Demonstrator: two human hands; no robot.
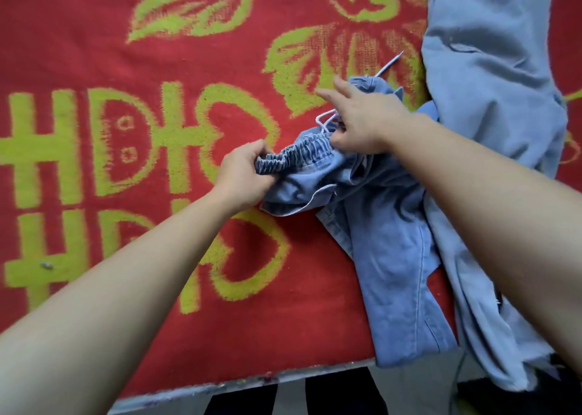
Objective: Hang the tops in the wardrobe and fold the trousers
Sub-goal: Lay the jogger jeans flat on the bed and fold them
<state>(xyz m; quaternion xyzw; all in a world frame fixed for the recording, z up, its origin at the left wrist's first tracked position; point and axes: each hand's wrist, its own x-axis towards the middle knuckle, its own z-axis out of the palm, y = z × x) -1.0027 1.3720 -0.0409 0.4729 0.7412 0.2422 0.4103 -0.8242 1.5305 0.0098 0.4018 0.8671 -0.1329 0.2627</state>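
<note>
Left grip (242, 175) holds one end of the elastic waistband (302, 153) of the trousers (393, 257), with the fingers curled round the gathered cloth. Right grip (362, 122) rests on the same waistband near the white cord (327, 117). Some of its fingers are stretched forward, and I cannot tell if the thumb pinches the cloth or only touches it. The trousers lie crumpled on a red blanket (157, 257) with a green pattern, and one leg runs toward the near edge and hangs over it. More blue cloth (488, 68) lies to the right, touching them. I cannot tell if it is the other leg or a second garment. The cloth looks like thin denim: soft, light, not slippery and not fragile, and it probably keeps a crease well. In my judgement the best places to take hold are the two ends of the waistband, where the elastic is thick. From there the legs can be shaken straight before folding. The loose cord may catch in the fingers.
</note>
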